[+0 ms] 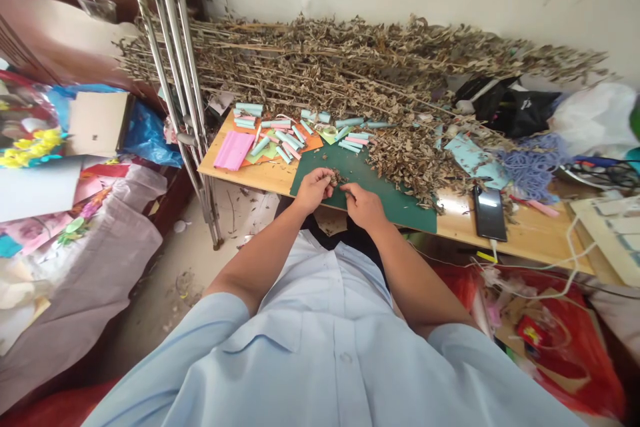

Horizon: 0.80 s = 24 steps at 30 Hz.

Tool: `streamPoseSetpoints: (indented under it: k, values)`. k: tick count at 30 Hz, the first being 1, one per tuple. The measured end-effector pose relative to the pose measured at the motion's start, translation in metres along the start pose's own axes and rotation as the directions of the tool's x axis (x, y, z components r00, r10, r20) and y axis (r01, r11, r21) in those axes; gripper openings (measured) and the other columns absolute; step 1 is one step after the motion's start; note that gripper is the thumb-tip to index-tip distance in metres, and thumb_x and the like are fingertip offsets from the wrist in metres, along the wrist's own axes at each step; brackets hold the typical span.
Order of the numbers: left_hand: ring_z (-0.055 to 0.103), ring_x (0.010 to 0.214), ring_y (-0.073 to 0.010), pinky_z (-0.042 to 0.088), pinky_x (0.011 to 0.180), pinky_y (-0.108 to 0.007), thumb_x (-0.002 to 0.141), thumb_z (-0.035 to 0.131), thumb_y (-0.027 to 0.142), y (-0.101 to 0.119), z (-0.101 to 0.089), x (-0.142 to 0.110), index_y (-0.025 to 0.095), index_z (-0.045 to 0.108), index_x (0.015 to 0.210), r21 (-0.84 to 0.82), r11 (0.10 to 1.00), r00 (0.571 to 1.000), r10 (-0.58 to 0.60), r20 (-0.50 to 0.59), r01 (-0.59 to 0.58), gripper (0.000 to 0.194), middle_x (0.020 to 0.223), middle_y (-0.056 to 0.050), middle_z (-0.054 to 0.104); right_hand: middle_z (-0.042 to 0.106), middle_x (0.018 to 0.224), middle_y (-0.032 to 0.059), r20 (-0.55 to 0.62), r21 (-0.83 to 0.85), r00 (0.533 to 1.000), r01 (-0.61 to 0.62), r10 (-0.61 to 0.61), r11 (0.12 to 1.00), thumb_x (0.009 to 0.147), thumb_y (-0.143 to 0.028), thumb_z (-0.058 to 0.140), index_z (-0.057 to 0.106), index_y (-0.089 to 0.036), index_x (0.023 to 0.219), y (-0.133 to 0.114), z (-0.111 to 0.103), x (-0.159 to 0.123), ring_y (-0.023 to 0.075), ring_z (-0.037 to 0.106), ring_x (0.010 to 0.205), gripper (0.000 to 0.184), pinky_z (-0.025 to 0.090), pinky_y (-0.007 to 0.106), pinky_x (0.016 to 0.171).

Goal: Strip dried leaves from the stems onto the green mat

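My light blue button shirt (320, 360) fills the bottom of the view, smooth cloth, with both bare forearms reaching out ahead. My left hand (313, 190) is closed in a pinch on a crumbly dried leaf sprig (338, 177), held just above a dark green cutting mat (400, 210). My right hand (365, 207) sits just beside it, fingers curled inward; the bits are tiny, so I can't really tell if that grip has hold of the sprig too. The flat mat lies on a pale wooden tabletop (260, 177), partly under a loose heap of brittle brown leaves (410, 160). Long dried stalks (320, 60) lie piled behind it, against the wall. Left of the mat, slim pale blue and pink paper rolls (280, 137) lie scattered on orange paper (313, 143), beside a folded pink sheet (234, 150). A glossy black smartphone (490, 213) lies flat on the wood at right. Tubular metal crutches (175, 80) stand beside the tabletop's left end.
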<state>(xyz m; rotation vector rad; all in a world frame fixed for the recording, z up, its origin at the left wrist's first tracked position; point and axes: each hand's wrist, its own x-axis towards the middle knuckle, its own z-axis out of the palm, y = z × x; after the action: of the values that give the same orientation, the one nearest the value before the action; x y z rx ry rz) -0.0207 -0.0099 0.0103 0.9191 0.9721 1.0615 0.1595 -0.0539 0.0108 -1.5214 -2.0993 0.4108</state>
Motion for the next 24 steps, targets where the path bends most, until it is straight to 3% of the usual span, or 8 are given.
streamPoseSetpoints:
  k: [9, 16, 19, 24]
  values:
    - [0.052, 0.045, -0.0066, 0.033, 0.046, -0.018, 0.086, 0.059, 0.022, 0.004, 0.002, -0.003, 0.015, 0.06, 0.097, 0.005, 0.999, 0.999, -0.035, -0.014, 0.035, 0.014, 0.068, 0.0, 0.062, 0.077, 0.112, 0.0058, -0.097, 0.244, 0.988, -0.097, 0.124, 0.965, 0.095, -0.025, 0.052, 0.07, -0.025, 0.114, 0.01, 0.004, -0.011, 0.026, 0.074, 0.101, 0.026, 0.057, 0.041, 0.094]
    - [0.053, 0.046, -0.007, 0.035, 0.047, -0.018, 0.085, 0.061, 0.024, 0.005, 0.002, -0.004, 0.016, 0.06, 0.096, 0.02, 0.999, 1.0, -0.027, -0.013, 0.027, 0.014, 0.071, 0.0, 0.062, 0.078, 0.099, 0.0071, -0.102, 0.469, 0.95, -0.216, 0.295, 0.856, 0.093, -0.031, 0.053, 0.069, -0.021, 0.103, 0.009, -0.001, -0.014, 0.0218, 0.074, 0.088, 0.022, 0.058, 0.038, 0.084]
    - [0.054, 0.047, -0.0071, 0.037, 0.047, -0.018, 0.085, 0.061, 0.024, 0.006, 0.003, -0.004, 0.016, 0.06, 0.096, 0.012, 0.999, 1.0, -0.029, -0.006, 0.029, 0.014, 0.073, -0.001, 0.062, 0.077, 0.1, 0.0073, -0.151, 0.429, 0.945, -0.202, 0.29, 0.881, 0.091, -0.029, 0.054, 0.068, -0.021, 0.104, 0.012, -0.001, -0.013, 0.0214, 0.073, 0.088, 0.02, 0.057, 0.037, 0.084]
    - [0.053, 0.048, -0.0071, 0.036, 0.047, -0.018, 0.085, 0.061, 0.025, 0.005, 0.003, -0.004, 0.016, 0.06, 0.097, 0.021, 0.999, 0.999, -0.033, -0.007, 0.033, 0.015, 0.071, 0.0, 0.061, 0.076, 0.105, 0.0067, -0.122, 0.087, 0.982, -0.134, 0.144, 0.987, 0.09, -0.023, 0.057, 0.064, -0.023, 0.117, 0.018, -0.002, -0.008, 0.0224, 0.071, 0.082, 0.028, 0.055, 0.037, 0.081]
